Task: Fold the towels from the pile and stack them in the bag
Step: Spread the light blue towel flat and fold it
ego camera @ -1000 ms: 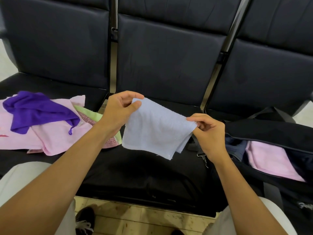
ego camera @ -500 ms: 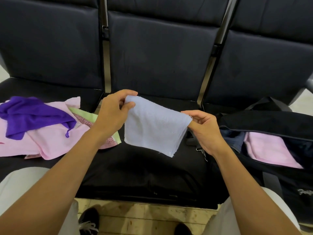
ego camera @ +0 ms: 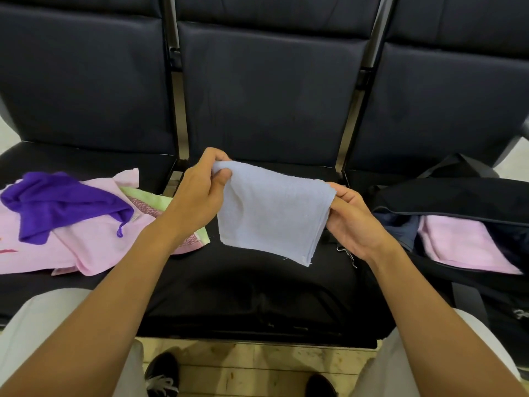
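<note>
From your head camera, you hold the pale blue towel (ego camera: 272,210) up in the air between your two hands, above the middle black seat (ego camera: 257,287). Your left hand (ego camera: 200,193) has its grip pinched on the upper left corner, thumb against curled fingers; your right hand (ego camera: 353,222) has its grip pinched on the upper right corner. The towel's top edge runs from one grip to the other, sloping down toward the right grip, and the cloth hangs below both, its lowest corner pointing down under the right grip. It looks folded, with layered edges showing along its right side, soft and a little fuzzy. Left of your left grip lies the pile of towels (ego camera: 86,224), pink with a purple one on top. Right of your right grip sits the open black bag (ego camera: 458,196), a folded pink towel (ego camera: 463,245) inside.
</note>
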The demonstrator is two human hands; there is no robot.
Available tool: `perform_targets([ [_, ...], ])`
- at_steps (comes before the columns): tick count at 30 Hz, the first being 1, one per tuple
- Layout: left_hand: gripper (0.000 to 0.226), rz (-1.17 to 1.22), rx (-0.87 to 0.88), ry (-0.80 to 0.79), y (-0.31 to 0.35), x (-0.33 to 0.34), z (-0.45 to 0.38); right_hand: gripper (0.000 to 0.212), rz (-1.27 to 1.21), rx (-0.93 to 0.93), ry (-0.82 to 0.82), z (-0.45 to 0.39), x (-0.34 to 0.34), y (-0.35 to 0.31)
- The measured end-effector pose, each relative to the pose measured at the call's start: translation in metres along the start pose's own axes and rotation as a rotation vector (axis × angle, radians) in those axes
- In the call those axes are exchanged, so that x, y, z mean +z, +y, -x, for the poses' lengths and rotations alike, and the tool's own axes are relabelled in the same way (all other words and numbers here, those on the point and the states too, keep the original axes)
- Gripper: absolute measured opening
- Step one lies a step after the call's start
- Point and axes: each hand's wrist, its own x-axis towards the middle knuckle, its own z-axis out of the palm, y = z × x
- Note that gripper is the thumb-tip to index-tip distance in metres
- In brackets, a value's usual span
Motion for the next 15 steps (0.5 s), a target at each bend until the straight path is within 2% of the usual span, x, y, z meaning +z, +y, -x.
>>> perform_targets([
  [6,0.013,0.273,-0.08,0.188,0.015,0.009,0.0,0.034,-0.045,0.147,-0.036,0.004,0.005,-0.004],
  [9,0.017,0.424,-0.208,0.241,0.022,0.013,0.003,0.035,-0.117,0.174,-0.017,0.004,0.009,-0.005],
  [11,0.027,0.644,-0.414,0.147,0.027,0.015,0.006,0.037,-0.173,0.192,-0.022,0.004,0.01,-0.006],
  [13,0.037,0.888,-0.647,-0.052,0.029,0.015,0.008,0.03,-0.225,0.214,-0.01,0.005,0.01,-0.006],
  [15,0.039,0.971,-0.773,-0.211,0.028,0.013,0.009,0.022,-0.247,0.242,0.043,0.006,0.008,-0.006],
])
